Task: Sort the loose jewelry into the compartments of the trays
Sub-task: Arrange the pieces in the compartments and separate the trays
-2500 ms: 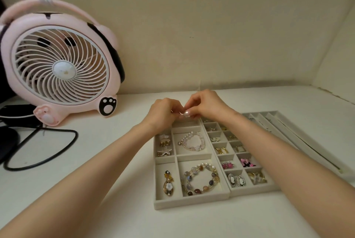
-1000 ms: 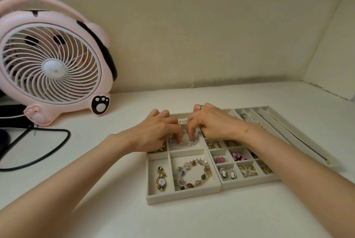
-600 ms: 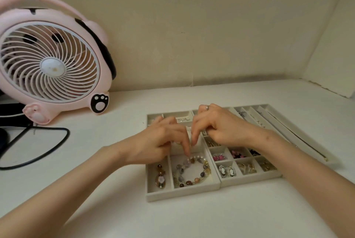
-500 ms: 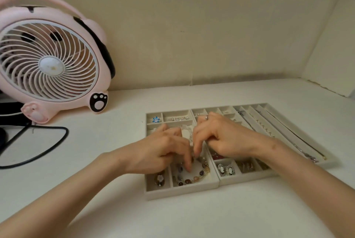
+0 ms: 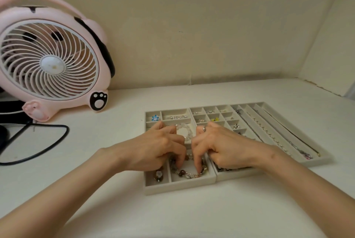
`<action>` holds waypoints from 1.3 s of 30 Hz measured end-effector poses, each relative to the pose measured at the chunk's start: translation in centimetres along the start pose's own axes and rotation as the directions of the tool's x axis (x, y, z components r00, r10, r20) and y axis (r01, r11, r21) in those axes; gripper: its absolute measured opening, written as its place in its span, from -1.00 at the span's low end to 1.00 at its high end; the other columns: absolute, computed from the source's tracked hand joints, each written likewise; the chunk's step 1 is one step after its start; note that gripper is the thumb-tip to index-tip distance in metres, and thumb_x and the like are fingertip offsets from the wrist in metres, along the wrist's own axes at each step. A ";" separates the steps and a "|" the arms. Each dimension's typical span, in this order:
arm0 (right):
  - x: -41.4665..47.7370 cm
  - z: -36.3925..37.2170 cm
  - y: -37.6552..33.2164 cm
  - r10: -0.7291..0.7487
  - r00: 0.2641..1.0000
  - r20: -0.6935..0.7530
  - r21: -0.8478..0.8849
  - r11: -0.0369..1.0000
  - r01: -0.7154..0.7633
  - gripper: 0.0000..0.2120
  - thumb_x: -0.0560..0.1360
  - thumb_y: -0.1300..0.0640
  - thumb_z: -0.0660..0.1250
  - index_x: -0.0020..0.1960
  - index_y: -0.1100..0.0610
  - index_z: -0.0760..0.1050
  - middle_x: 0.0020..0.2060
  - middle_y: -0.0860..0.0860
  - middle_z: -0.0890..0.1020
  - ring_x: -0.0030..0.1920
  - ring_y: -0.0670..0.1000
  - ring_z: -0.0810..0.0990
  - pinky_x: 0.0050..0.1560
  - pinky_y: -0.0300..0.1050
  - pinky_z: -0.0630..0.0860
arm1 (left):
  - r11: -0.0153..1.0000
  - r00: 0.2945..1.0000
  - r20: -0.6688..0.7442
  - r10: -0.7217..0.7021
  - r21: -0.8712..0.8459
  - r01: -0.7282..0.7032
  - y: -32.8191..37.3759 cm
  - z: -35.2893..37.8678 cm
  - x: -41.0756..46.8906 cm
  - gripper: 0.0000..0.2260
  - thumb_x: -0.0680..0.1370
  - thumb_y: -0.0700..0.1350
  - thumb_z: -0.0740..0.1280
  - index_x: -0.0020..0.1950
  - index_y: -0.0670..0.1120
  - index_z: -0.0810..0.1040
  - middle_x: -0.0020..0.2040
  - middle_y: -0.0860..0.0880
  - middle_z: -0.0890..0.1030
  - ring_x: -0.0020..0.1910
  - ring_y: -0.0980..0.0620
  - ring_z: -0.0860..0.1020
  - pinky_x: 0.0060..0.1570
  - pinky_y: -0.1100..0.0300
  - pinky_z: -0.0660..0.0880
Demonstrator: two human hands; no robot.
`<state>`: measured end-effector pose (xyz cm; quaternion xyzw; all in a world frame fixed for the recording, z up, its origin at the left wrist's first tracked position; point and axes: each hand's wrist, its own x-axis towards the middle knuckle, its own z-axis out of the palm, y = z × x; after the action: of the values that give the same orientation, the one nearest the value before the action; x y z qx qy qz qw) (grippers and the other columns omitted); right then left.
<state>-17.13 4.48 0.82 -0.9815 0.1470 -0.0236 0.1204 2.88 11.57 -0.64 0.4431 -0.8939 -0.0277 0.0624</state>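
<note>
Three grey trays lie side by side: the left tray (image 5: 178, 187), the middle tray (image 5: 237, 176) with small cells, and the right tray (image 5: 318, 161) with long channels holding chains. A multicolour bead bracelet (image 5: 189, 175) lies in the left tray's front compartment. My left hand (image 5: 157, 149) and my right hand (image 5: 224, 147) hover over it, fingers curled down, their tips pinching its beads. Behind them a clear bead bracelet (image 5: 185, 131) sits in the middle compartment. A flower pendant (image 5: 159, 175) lies in the front left cell. My hands hide the near cells of the middle tray.
A pink fan (image 5: 50, 61) stands at the back left, its black cable (image 5: 48, 147) looping over the white tabletop. A blue flower piece (image 5: 154, 117) and a silver chain piece (image 5: 176, 117) rest in the back cells. Walls close the back and right.
Both hands have come back from the rear compartment, past the clear bracelet, down to the front compartment. Their fingertips now sit on the multicolour bracelet. The view has tilted down a little.
</note>
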 end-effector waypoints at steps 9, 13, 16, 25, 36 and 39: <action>-0.1 -0.1 1.3 0.139 0.957 -0.256 0.171 0.981 -0.097 -0.64 0.48 0.32 0.20 -0.09 -0.08 0.64 -0.15 -0.21 0.57 -0.03 -0.23 0.46 0.24 -0.20 0.27 | 0.892 0.833 -0.381 -0.403 -0.369 0.263 -2.0 -1.4 -1.3 -0.72 0.45 -0.27 0.16 -0.03 0.04 0.56 -0.05 0.07 0.52 -0.09 0.18 0.46 -0.10 0.37 0.37; -0.1 -0.5 2.9 0.284 0.874 -0.394 0.221 0.952 -0.210 -0.69 0.52 0.28 0.25 -0.06 -0.12 0.58 -0.10 -0.22 0.55 0.00 -0.25 0.46 0.14 -0.20 0.39 | 0.818 0.673 -0.469 -0.573 -0.373 0.437 -2.9 -1.9 -2.3 -0.77 0.50 -0.33 0.23 -0.02 -0.04 0.54 -0.03 0.03 0.55 -0.14 0.14 0.51 -0.13 0.23 0.43; -0.9 -0.6 5.4 0.444 0.767 -0.462 0.221 0.896 -0.385 -0.75 0.53 0.23 0.25 0.06 -0.06 0.57 0.02 -0.12 0.55 0.06 -0.12 0.48 0.13 -0.16 0.40 | 0.708 0.588 -0.395 -0.706 -0.391 0.588 -3.6 -1.5 -3.3 -0.87 0.54 -0.20 0.26 0.08 -0.08 0.50 -0.05 -0.01 0.57 -0.17 0.04 0.53 -0.11 0.11 0.44; -8.4 -1.6 12.9 0.848 0.259 -0.462 0.091 0.336 -0.938 -0.67 0.56 0.18 0.17 0.28 0.23 0.45 0.25 0.23 0.44 0.26 0.25 0.35 0.15 0.06 0.36 | 0.524 0.582 -0.043 -0.812 -0.494 0.694 -0.7 1.1 -4.7 -0.76 0.57 0.03 0.22 0.12 -0.09 0.49 -0.42 0.04 0.63 -0.51 0.21 0.53 -0.43 0.40 0.38; -11.3 -2.5 14.9 0.935 0.169 -0.312 0.292 0.264 -0.919 -0.83 0.50 0.24 0.30 0.03 0.20 0.63 0.02 0.20 0.63 0.01 0.22 0.57 0.02 -0.03 0.51 | 0.495 0.541 -0.015 -0.841 -0.427 0.757 0.2 2.4 -3.4 -0.68 0.60 -0.02 0.14 0.32 -0.10 0.36 -0.06 -0.02 0.65 -0.20 0.01 0.60 -0.15 0.16 0.51; -10.6 -2.5 14.8 0.911 0.168 -0.377 0.360 0.312 -0.879 -0.85 0.47 0.26 0.34 -0.03 0.15 0.66 0.04 0.17 0.64 0.07 0.22 0.56 0.09 -0.03 0.49 | 0.503 0.517 -0.054 -0.854 -0.338 0.796 -0.8 2.2 -2.4 -0.68 0.61 -0.05 0.12 0.33 -0.12 0.36 0.05 -0.05 0.64 0.00 -0.05 0.58 -0.03 0.16 0.47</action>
<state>-31.65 -6.74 -0.46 -0.6536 0.7192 -0.2161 0.0945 4.64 12.96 -3.11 0.8042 -0.5459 -0.1279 0.1970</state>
